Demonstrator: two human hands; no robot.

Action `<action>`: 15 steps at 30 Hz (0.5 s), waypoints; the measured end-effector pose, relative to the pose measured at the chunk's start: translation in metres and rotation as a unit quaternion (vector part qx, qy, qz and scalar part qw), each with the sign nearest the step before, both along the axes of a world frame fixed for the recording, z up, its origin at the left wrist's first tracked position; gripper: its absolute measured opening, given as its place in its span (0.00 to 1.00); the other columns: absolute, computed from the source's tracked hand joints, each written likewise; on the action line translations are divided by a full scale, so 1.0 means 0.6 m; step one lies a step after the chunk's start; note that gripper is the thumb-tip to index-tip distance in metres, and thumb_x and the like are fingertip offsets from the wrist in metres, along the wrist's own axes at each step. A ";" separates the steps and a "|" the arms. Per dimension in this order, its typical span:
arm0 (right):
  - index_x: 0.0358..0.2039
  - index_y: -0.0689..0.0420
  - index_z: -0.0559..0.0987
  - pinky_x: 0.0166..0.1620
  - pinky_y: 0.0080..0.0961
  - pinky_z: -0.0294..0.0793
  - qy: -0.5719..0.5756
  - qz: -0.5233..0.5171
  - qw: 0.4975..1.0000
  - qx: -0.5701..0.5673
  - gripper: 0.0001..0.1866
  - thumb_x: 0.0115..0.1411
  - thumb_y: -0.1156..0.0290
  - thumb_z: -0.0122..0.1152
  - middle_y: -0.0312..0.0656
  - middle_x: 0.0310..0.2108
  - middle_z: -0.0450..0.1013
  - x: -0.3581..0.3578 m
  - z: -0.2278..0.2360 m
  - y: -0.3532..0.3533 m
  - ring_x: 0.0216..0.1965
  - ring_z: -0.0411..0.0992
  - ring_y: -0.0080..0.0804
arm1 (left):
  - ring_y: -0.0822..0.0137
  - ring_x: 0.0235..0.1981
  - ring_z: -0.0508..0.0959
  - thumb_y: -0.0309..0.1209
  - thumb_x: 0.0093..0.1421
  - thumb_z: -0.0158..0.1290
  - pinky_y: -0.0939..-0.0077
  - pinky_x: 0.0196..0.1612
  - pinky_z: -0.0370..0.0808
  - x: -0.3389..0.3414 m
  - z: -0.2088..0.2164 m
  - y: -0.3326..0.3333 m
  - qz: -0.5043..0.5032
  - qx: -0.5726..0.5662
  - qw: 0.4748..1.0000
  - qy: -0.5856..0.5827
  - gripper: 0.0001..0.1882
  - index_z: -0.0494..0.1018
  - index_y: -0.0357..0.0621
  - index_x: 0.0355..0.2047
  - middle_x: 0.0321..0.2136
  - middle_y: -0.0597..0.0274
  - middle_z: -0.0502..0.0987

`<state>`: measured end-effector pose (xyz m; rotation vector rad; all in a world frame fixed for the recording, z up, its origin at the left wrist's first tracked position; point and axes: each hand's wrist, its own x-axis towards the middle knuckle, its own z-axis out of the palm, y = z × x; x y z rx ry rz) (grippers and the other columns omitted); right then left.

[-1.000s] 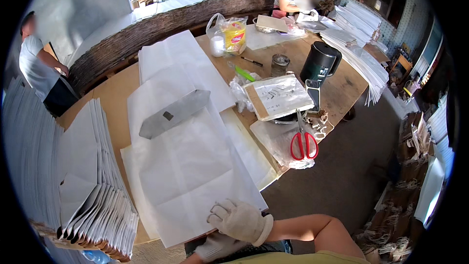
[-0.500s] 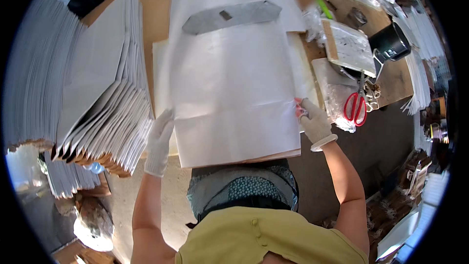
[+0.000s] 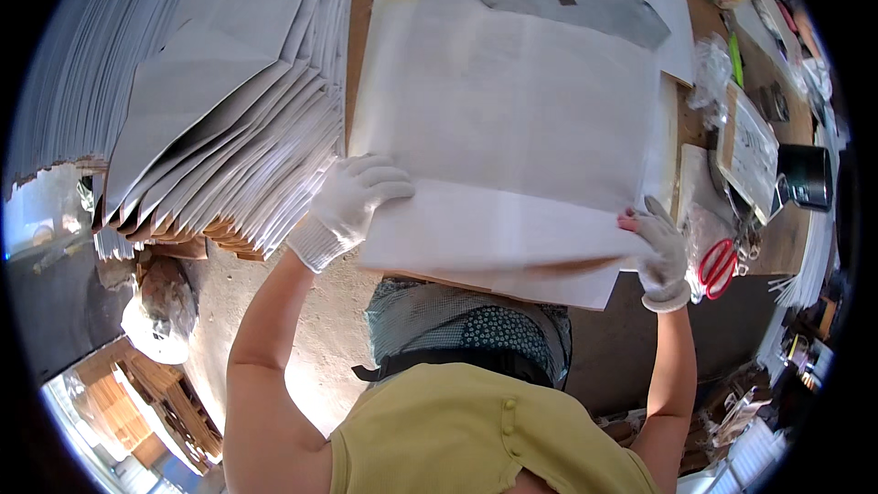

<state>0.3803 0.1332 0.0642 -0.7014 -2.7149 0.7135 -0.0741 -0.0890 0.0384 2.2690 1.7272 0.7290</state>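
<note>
A large white paper sheet (image 3: pixel 540 119) with a crosswise crease lies on a stack in front of me. Its near edge is bowed up and blurred, apart from the sheet below at the right corner. My left hand (image 3: pixel 357 201), in a white knit glove, lies over the sheet's left edge near the crease, fingers stretched out and thumb hidden. At the right edge, my gloved right hand (image 3: pixel 660 252) pinches the sheet, reddish fingertips showing. A grey, long plate with pointed ends (image 3: pixel 604 11) and a dark rectangle in its middle rests on the sheet's far part.
Folded white paper pieces with brown insides (image 3: pixel 229 155) fan out in a tall pile at left. On the table's right side are red-handled scissors (image 3: pixel 717 267), a whitish board (image 3: pixel 752 151), a black container (image 3: pixel 805 177) and clear plastic (image 3: pixel 710 78).
The view has shifted toward the left. My left hand has moved from beside the sheet onto its left edge. The near edge has risen, with my right hand at its right side.
</note>
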 end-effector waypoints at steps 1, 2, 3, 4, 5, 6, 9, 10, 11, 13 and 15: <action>0.47 0.56 0.85 0.67 0.43 0.71 0.035 -0.097 0.993 -0.054 0.21 0.58 0.59 0.76 0.41 0.41 0.84 0.021 -0.020 -0.004 0.49 0.82 0.40 | 0.56 0.43 0.84 0.30 0.58 0.65 0.64 0.47 0.81 -0.002 0.005 -0.002 0.020 0.007 1.000 -0.014 0.09 0.82 0.46 0.40 0.40 0.61 0.85; 0.48 0.59 0.84 0.64 0.38 0.73 0.067 -0.194 0.973 -0.107 0.20 0.61 0.58 0.74 0.40 0.40 0.84 0.046 -0.049 -0.016 0.47 0.82 0.37 | 0.57 0.41 0.84 0.31 0.59 0.64 0.65 0.45 0.80 -0.001 0.006 -0.002 0.038 0.015 0.999 -0.029 0.08 0.82 0.46 0.38 0.39 0.61 0.85; 0.48 0.61 0.84 0.61 0.34 0.75 0.098 -0.288 0.939 -0.160 0.21 0.64 0.57 0.73 0.40 0.40 0.84 0.055 -0.078 -0.021 0.46 0.82 0.34 | 0.56 0.39 0.84 0.34 0.60 0.64 0.65 0.42 0.80 0.013 0.003 -0.001 0.106 -0.011 0.987 -0.120 0.08 0.83 0.45 0.37 0.37 0.59 0.85; 0.50 0.64 0.83 0.56 0.30 0.76 0.158 -0.312 0.921 -0.170 0.21 0.68 0.58 0.68 0.40 0.40 0.84 0.040 -0.094 -0.016 0.45 0.80 0.30 | 0.56 0.37 0.84 0.37 0.61 0.64 0.65 0.40 0.79 0.028 -0.003 0.001 0.173 -0.024 0.960 -0.219 0.09 0.83 0.45 0.35 0.36 0.57 0.84; 0.52 0.66 0.83 0.51 0.26 0.77 0.219 -0.333 0.900 -0.178 0.21 0.72 0.58 0.64 0.39 0.40 0.83 0.024 -0.110 -0.013 0.44 0.79 0.25 | 0.54 0.34 0.83 0.40 0.63 0.64 0.64 0.39 0.78 0.060 -0.012 0.010 0.279 -0.066 0.877 -0.386 0.13 0.83 0.43 0.33 0.33 0.54 0.84; 0.53 0.66 0.82 0.49 0.26 0.77 0.280 -0.375 0.860 -0.204 0.21 0.73 0.59 0.62 0.39 0.40 0.83 -0.013 -0.119 -0.011 0.43 0.79 0.25 | 0.52 0.28 0.81 0.44 0.65 0.62 0.62 0.34 0.76 0.068 -0.015 0.031 0.317 -0.059 0.895 -0.309 0.17 0.82 0.42 0.31 0.27 0.51 0.81; 0.55 0.68 0.81 0.44 0.26 0.76 0.167 -0.433 0.861 -0.208 0.18 0.75 0.65 0.57 0.41 0.37 0.82 -0.046 -0.110 0.002 0.38 0.76 0.24 | 0.49 0.17 0.76 0.49 0.68 0.59 0.58 0.23 0.72 0.080 -0.033 0.072 0.422 -0.087 0.899 -0.081 0.23 0.80 0.41 0.26 0.14 0.48 0.74; 0.54 0.68 0.81 0.43 0.26 0.75 0.124 -0.415 0.889 -0.152 0.18 0.75 0.66 0.57 0.41 0.35 0.81 -0.055 -0.113 0.007 0.37 0.75 0.24 | 0.54 0.11 0.72 0.48 0.68 0.59 0.60 0.18 0.69 0.074 -0.062 0.083 0.410 0.006 0.912 -0.012 0.25 0.79 0.43 0.21 0.08 0.54 0.68; 0.54 0.69 0.81 0.41 0.27 0.75 0.081 -0.394 0.911 -0.095 0.18 0.75 0.67 0.57 0.41 0.34 0.81 -0.064 -0.116 0.010 0.36 0.74 0.24 | 0.54 0.11 0.73 0.48 0.68 0.59 0.60 0.17 0.68 0.074 -0.072 0.081 0.410 0.005 0.912 0.014 0.23 0.79 0.43 0.23 0.10 0.54 0.70; 0.47 0.66 0.82 0.36 0.32 0.72 0.042 -0.384 0.922 -0.038 0.16 0.75 0.65 0.56 0.43 0.27 0.77 -0.081 -0.109 0.016 0.31 0.73 0.26 | 0.55 0.11 0.73 0.48 0.68 0.60 0.61 0.15 0.66 0.082 -0.059 0.090 0.412 0.005 0.909 0.066 0.20 0.80 0.44 0.29 0.15 0.55 0.75; 0.44 0.65 0.81 0.34 0.35 0.71 0.023 -0.392 0.919 -0.024 0.17 0.75 0.63 0.54 0.44 0.25 0.75 -0.086 -0.106 0.017 0.29 0.72 0.28 | 0.55 0.15 0.76 0.47 0.66 0.61 0.60 0.19 0.70 0.081 -0.080 0.107 0.401 0.121 0.892 0.169 0.17 0.79 0.45 0.38 0.21 0.56 0.77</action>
